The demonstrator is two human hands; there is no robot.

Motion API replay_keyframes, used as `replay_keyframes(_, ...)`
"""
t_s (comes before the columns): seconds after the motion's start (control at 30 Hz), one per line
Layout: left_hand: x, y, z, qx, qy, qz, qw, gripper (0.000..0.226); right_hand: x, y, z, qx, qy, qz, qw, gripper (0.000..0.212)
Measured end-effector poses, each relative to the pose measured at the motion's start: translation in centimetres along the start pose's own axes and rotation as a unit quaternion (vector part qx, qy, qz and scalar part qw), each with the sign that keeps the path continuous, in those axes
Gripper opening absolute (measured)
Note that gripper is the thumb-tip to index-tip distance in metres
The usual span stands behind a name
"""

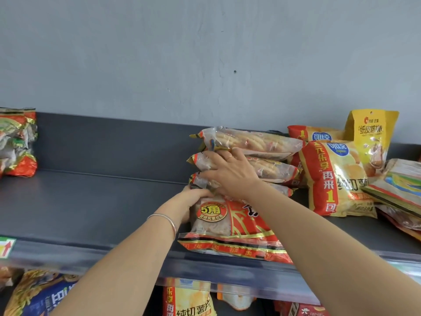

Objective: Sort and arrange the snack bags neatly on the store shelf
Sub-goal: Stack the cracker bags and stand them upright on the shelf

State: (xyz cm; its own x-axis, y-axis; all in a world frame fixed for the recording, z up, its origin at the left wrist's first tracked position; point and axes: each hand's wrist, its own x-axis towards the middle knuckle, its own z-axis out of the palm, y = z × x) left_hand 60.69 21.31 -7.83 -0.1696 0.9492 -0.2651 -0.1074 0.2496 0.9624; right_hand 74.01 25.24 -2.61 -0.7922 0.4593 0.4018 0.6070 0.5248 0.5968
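A stack of clear red-edged snack bags [257,141] lies on the dark grey top shelf [91,201]. In front of it a larger bag of the same kind [230,222] with a round "5" sticker lies flat at the shelf's front edge. My right hand [230,173] rests with spread fingers on the left ends of the stacked bags. My left hand [189,202], a silver bangle on its wrist, grips the far left corner of the front bag.
Yellow-and-red chip bags [335,179] and a tall yellow pouch [370,137] stand right of the stack. Flat colourful packs [396,185] are piled at the far right. Crumpled red-green bags [17,142] sit far left. More bags [189,302] hang on the shelf below.
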Motion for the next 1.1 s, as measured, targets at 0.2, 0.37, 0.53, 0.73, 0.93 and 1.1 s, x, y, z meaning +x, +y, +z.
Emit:
replay_keyframes(0.2, -1.5, 1.0, -0.6, 0.022, 0.011, 0.046, 0.999, 0.051, 0.3, 0.2, -0.8, -0.015, -0.011, 0.030, 0.999, 0.045)
replay_keyframes(0.37, -4.3, 2.3, -4.1, 0.003, 0.079, 0.085, 0.993, 0.088, 0.4, -0.8, -2.0, 0.000, -0.055, 0.077, 0.995, 0.045)
replay_keyframes(0.53, -7.6, 2.6, -7.6, -0.008, 0.138, 0.095, 0.986, 0.088, 1.1, -3.0, -3.9, 0.075, -0.143, 0.138, 0.977, 0.047)
replay_keyframes(0.73, -10.5, 2.6, -10.8, -0.023, 0.194, 0.112, 0.974, 0.085, 2.5, -6.1, -5.4, 0.231, -0.132, 0.118, 0.957, 0.036)
replay_keyframes(0.93, -13.1, 3.4, -14.7, -0.044, 0.235, 0.166, 0.957, 0.085, 4.7, -9.6, -7.4, 0.351, -0.122, 0.156, 0.915, 0.032)
replay_keyframes(1.1, -14.7, 3.5, -17.4, -0.055, 0.223, 0.220, 0.948, 0.081, 7.0, -12.4, -7.8, 0.527, -0.169, 0.243, 0.797, 0.056)
